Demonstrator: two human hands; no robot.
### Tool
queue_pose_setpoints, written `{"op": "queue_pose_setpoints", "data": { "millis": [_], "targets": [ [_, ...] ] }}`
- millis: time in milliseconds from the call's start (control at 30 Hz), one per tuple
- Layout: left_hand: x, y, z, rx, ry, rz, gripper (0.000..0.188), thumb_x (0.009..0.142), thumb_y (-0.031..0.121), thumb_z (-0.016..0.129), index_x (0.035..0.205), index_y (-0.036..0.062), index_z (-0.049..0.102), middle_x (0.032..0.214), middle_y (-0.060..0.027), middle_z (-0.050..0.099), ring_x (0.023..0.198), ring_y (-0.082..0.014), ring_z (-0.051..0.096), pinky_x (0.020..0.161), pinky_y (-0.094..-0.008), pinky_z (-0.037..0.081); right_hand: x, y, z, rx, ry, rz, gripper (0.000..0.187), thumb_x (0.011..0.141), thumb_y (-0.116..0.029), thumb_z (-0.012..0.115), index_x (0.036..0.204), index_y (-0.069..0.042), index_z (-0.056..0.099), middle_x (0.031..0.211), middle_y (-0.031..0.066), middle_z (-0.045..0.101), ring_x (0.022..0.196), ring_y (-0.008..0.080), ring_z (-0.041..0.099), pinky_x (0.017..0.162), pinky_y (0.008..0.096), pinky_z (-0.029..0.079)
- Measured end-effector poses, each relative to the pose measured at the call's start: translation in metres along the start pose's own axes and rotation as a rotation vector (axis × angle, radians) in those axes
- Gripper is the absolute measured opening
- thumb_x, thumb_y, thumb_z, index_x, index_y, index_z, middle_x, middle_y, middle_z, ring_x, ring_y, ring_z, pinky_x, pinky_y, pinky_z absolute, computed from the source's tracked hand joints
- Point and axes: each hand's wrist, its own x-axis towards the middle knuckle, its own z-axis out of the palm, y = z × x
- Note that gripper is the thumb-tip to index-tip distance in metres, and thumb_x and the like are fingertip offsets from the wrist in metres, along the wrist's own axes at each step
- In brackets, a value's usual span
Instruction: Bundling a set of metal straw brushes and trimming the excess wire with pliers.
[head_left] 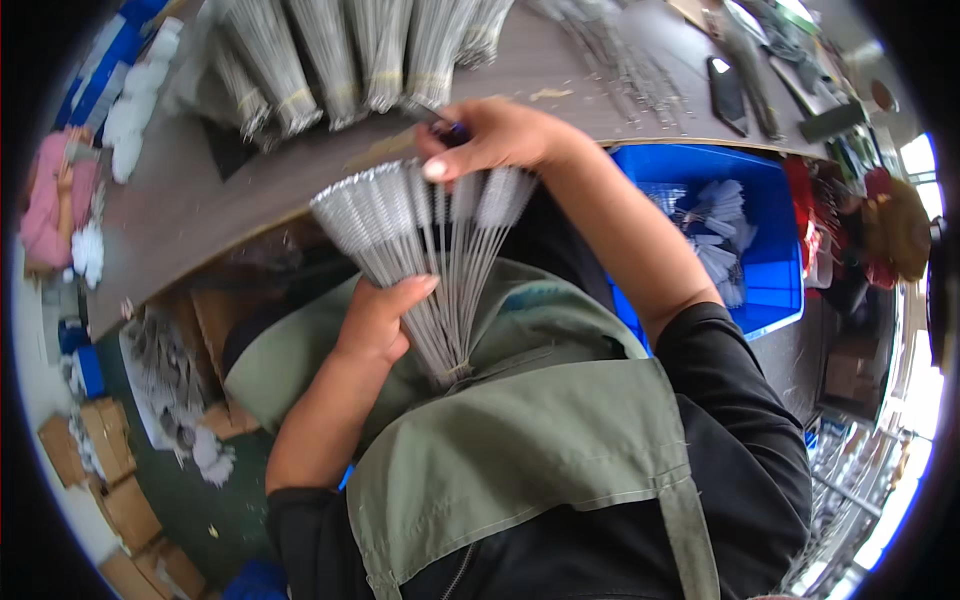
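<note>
Gripping a fanned bundle of wire brushes (pixel 432 335) by its stems (pixel 452 300), the left hand (pixel 378 325) has the bristled heads (pixel 365 205) beyond it; the right hand (pixel 495 138) grasps a dark-handled tool (pixel 453 132) beside them.

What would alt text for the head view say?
A person's left hand holds fanned thin brushes over a green apron; the right hand, with a dark-handled tool, is by their bristles. Banded bundles lie on the table.
</note>
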Motion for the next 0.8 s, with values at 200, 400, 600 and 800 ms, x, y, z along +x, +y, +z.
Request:
{"op": "queue_pose_setpoints", "data": {
  "millis": [200,400,600,800],
  "targets": [
    [0.001,0.003,-0.011,-0.04,-0.011,0.009,0.032,0.074,0.002,0.062,0.105,-0.0011,0.056,0.096,-0.0079,0.061,0.084,-0.0166,0.061,0.077,-0.0317,0.051,0.023,0.024,-0.003,-0.043,-0.05,0.002,0.031,0.073,-0.03,0.077,0.071,-0.009,0.053,0.066,-0.0042,0.052,0.065,0.0072,0.048,0.064,0.0217,0.038],
    [0.001,0.007,-0.005,-0.025,-0.027,0.006,0.032,0.073,0.005,0.064,0.104,0.0001,0.057,0.094,-0.0066,0.061,0.083,-0.0155,0.06,0.078,-0.0304,0.05,0.014,0.007,0.006,0.048,-0.019,0.041,0.031,0.076,-0.029,0.075,0.073,-0.008,0.052,0.065,-0.0045,0.048,0.067,0.0069,0.049,0.063,0.02,0.039],
    [0.004,0.0,-0.011,-0.014,0.018,-0.003,0.026,0.073,0.003,0.064,0.098,0.0,0.059,0.089,-0.0064,0.062,0.079,-0.0156,0.06,0.075,-0.0304,0.051,0.019,0.028,-0.006,-0.071,-0.045,-0.056,0.032,0.077,-0.03,0.074,0.073,-0.007,0.052,0.065,-0.0033,0.049,0.066,0.0082,0.049,0.064,0.0234,0.04],
    [0.002,0.001,-0.011,0.095,0.04,-0.019,0.027,0.074,0.005,0.063,0.1,-0.0009,0.057,0.088,-0.0085,0.06,0.077,-0.0183,0.061,0.072,-0.034,0.053,0.016,0.02,-0.005,0.052,-0.082,-0.039,0.03,0.076,-0.028,0.075,0.079,-0.006,0.055,0.067,-0.0013,0.054,0.068,0.0085,0.053,0.064,0.0223,0.042]
  ]
}}
